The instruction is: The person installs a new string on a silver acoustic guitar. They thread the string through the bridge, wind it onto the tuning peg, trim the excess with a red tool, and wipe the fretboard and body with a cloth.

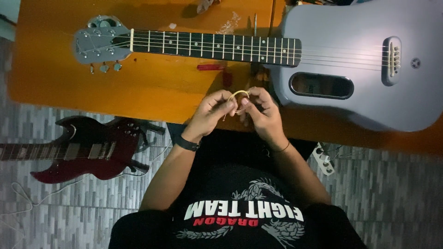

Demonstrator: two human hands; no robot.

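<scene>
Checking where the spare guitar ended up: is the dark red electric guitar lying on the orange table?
No, the dark red electric guitar lies on the tiled floor beside the orange table, which bears only the grey guitar.

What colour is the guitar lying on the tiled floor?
The solid-body electric guitar on the floor is dark cherry red, seen best in the head view.

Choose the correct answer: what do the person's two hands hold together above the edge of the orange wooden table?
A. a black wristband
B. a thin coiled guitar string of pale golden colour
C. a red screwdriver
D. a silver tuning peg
B: the left hand and the right hand pinch a thin coiled guitar string of pale golden colour, which arches between their fingertips, beside the grey acoustic guitar on the orange wooden table.
</scene>
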